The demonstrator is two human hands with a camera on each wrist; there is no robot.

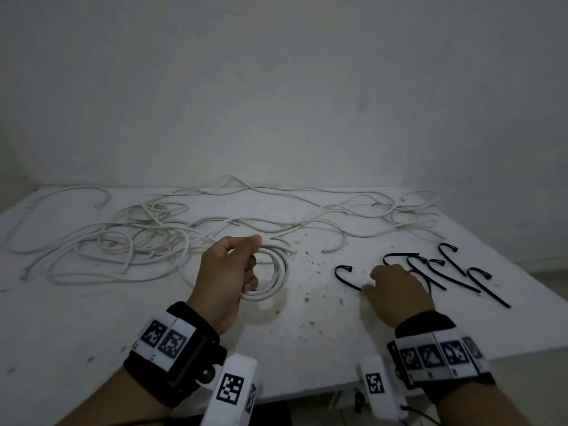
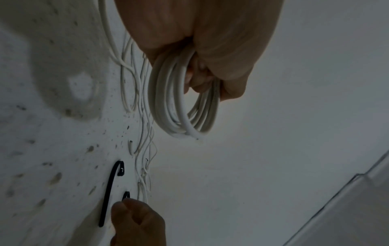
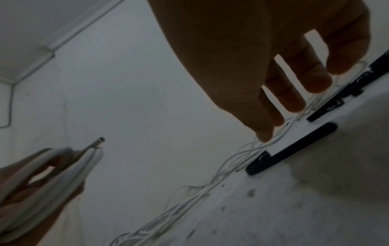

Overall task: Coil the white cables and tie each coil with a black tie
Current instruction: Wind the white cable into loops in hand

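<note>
Bare table [image 1: 313,321] lies between the hands — loose cables [image 1: 129,241] crowd beyond the left hand [image 1: 227,272].

**Nothing readable here, just marker squares**

No words, brand names or numbers can be made out anywhere. The only sign-like stuff is the black-and-white square code markers: a row on the left wristband [image 1: 167,336], a row on the right wristband [image 1: 442,355], plus one each on the white camera housings at about 6 o'clock [image 1: 230,392] [image 1: 375,383]. They're patterns, not text.
</note>
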